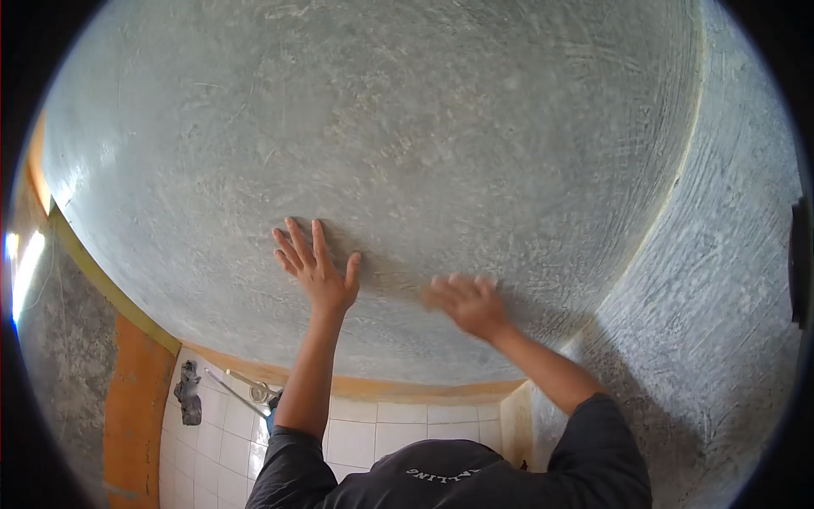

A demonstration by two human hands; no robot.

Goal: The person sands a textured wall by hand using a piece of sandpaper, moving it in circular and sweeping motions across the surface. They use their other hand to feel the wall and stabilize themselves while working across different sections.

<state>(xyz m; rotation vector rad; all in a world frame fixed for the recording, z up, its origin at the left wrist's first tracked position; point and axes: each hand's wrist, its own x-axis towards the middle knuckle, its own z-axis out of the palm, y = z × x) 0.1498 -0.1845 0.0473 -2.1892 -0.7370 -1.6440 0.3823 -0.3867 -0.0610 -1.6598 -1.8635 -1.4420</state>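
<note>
My left hand (315,270) lies flat on the grey cement wall (381,127), its fingers spread and pointing up, with nothing in it. To its right and slightly lower, my right hand (471,307) is against the same wall, smeared by motion. Its fingers point up and to the left. A brownish blur shows at the left side of that hand, and I cannot tell whether it is something held. Faint scratches and streaky marks run over the wall around both hands.
A second rough grey wall (712,280) meets this one at a corner on the right. Below, the white tiled floor (373,439) carries a dark crumpled item (188,393) and a few long rods (237,392). An orange-painted band (136,399) stands at the left.
</note>
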